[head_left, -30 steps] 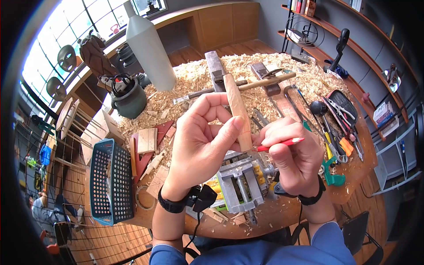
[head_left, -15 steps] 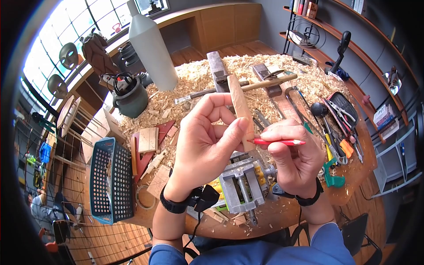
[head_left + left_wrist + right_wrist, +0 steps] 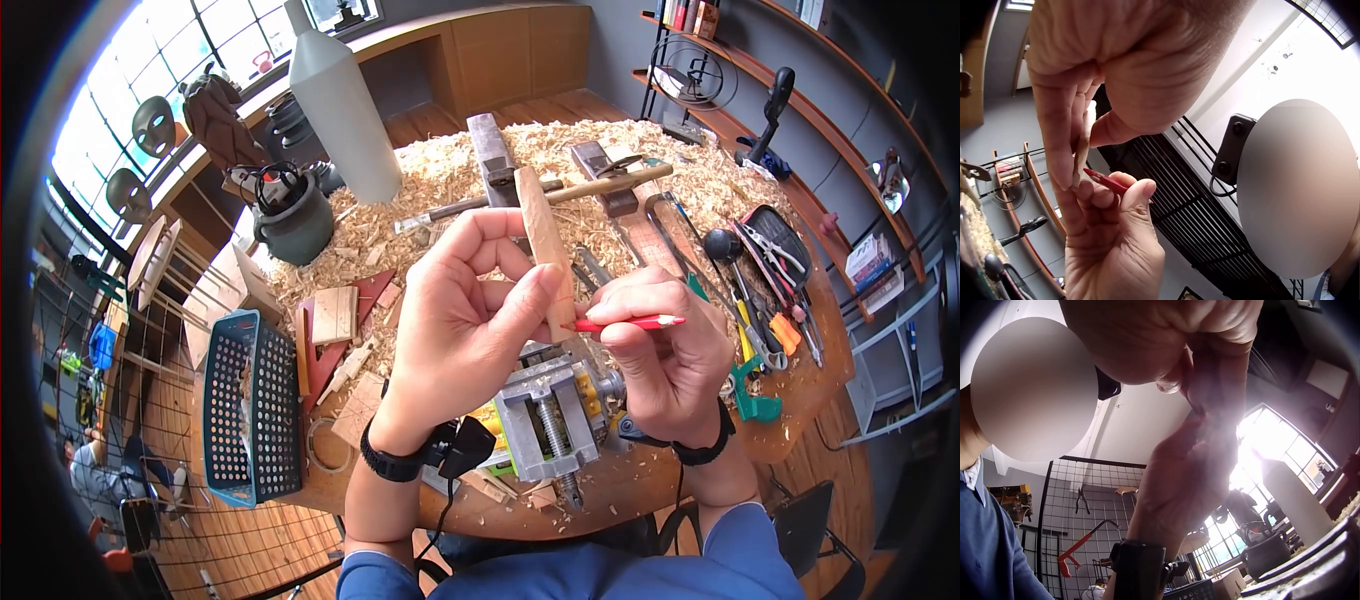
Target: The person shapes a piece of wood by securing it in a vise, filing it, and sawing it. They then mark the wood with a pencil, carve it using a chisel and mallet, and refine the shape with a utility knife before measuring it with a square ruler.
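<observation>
Upright in front of me is a carved piece of pale wood (image 3: 541, 230), narrower at its top, pinched between the thumb and fingers of my left hand (image 3: 455, 325). My right hand (image 3: 672, 355) grips a red pencil (image 3: 640, 323), its tip right at the lower part of the wood. Thin reddish lines show on the wood near that tip. From the left wrist view, the pencil (image 3: 1110, 182) points at the wood's edge (image 3: 1084, 144). Below both hands stands a metal vise (image 3: 545, 415) dusted with shavings. In the right wrist view, the hands hide the wood.
Wood shavings (image 3: 430, 160) cover much of the table's far side, with two hand planes (image 3: 487, 150) and a wooden-handled tool among them. A perforated basket (image 3: 255, 410) stands at the left. Pliers (image 3: 775, 245) and other tools lie at the right. A tall grey bottle-shaped object (image 3: 345, 120) rises behind.
The pencil tip has come up and left from beside the wood's lower end onto its face, and the pencil lies more level. Both hands have otherwise barely shifted.
</observation>
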`<control>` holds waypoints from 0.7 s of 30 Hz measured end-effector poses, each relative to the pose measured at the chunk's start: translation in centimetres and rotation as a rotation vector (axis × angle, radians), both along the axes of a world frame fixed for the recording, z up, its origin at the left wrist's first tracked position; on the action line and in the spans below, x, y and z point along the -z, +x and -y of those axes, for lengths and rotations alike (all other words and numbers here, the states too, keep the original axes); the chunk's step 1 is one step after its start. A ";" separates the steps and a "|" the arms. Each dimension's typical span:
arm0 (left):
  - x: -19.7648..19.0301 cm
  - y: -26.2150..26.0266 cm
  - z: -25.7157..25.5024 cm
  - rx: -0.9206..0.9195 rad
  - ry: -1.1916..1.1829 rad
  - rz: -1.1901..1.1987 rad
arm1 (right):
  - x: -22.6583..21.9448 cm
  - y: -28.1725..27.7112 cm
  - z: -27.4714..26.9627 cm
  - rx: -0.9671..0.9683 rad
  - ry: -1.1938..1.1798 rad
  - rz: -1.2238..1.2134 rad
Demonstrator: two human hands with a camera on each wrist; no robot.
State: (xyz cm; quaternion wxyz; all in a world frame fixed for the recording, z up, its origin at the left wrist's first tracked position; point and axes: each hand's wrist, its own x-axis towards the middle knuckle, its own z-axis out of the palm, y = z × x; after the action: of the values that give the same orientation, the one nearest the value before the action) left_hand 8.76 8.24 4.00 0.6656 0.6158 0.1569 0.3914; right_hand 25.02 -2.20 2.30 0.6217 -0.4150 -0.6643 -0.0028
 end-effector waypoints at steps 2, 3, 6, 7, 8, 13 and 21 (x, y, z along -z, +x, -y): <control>0.0 0.0 -0.1 0.003 0.003 -0.005 | 0.0 0.0 0.0 -0.004 -0.003 -0.005; 0.2 0.0 -0.2 0.009 0.003 0.003 | -0.1 0.0 0.1 -0.007 -0.020 -0.003; 0.3 0.1 -0.2 0.021 -0.002 0.026 | -0.3 0.2 0.3 -0.025 -0.061 0.014; 0.3 0.1 -0.2 0.026 -0.007 0.041 | -0.3 0.3 0.4 -0.040 -0.085 0.030; 0.2 0.2 -0.1 0.026 -0.006 0.041 | -0.2 0.4 0.4 -0.040 -0.083 0.030; 0.0 0.0 -0.5 -0.010 -0.018 0.072 | 0.0 0.8 0.6 -0.123 -0.100 -0.254; 0.2 -0.9 -1.5 0.050 0.016 0.152 | -1.0 0.9 1.4 -0.008 -0.162 -0.415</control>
State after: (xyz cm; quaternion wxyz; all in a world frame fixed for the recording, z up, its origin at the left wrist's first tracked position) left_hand 7.81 9.77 3.79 0.6805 0.5931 0.0873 0.4213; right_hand 25.87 -3.58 3.26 0.7097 -0.4526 -0.5218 0.1384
